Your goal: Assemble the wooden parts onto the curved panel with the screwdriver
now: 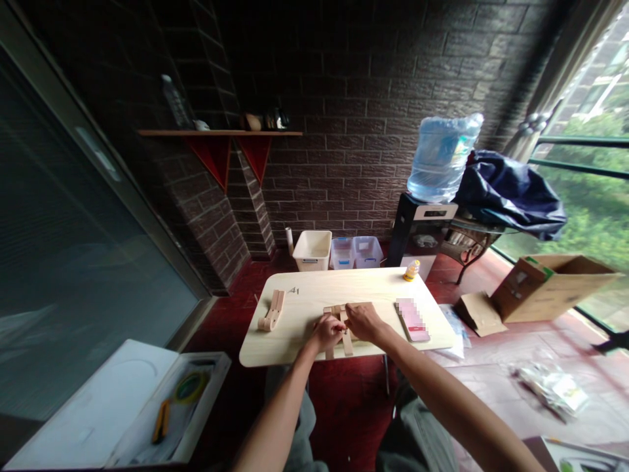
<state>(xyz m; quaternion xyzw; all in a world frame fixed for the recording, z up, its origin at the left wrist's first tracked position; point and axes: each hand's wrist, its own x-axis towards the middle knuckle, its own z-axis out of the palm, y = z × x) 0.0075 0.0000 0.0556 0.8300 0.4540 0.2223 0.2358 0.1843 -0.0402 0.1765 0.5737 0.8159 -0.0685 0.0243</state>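
Hands [364, 320] close together at wooden pieces [348, 346] (grip unclear) | white box [202, 413]: yellow tool [161, 421], greenish coil [202, 383]

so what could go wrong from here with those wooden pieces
The wooden pieces reach close to the near edge of the table, so one might slip off if the grip loosens.
The left hand and right hand work close together over them, so a finger might get pinched.
The pink item lies near the right forearm and could get nudged.
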